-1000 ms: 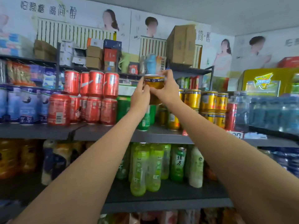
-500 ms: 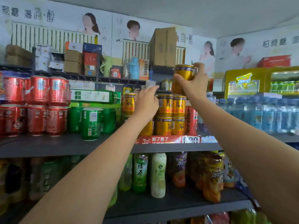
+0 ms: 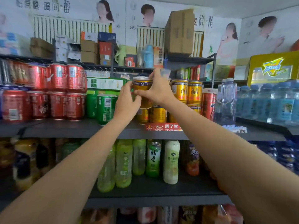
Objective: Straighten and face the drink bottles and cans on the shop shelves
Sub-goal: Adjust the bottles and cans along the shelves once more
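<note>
Gold can held in both hands at the upper shelf

Hands first: my right hand (image 3: 159, 92) curls round the top gold can (image 3: 142, 85), fingers over its rim, thumb low on its front. My left hand (image 3: 127, 103) cups the can's left side, fingers bent against it. The can sits upright on the stacked gold cans (image 3: 157, 113), upper tier. More gold cans (image 3: 186, 91) stand just right. Green cans (image 3: 104, 109) stand just left, red cans (image 3: 64, 92) beyond them. Water bottles (image 3: 267, 102) stand far right. Tea bottles (image 3: 152, 158) fill the shelf (image 3: 72, 128) below.
</note>
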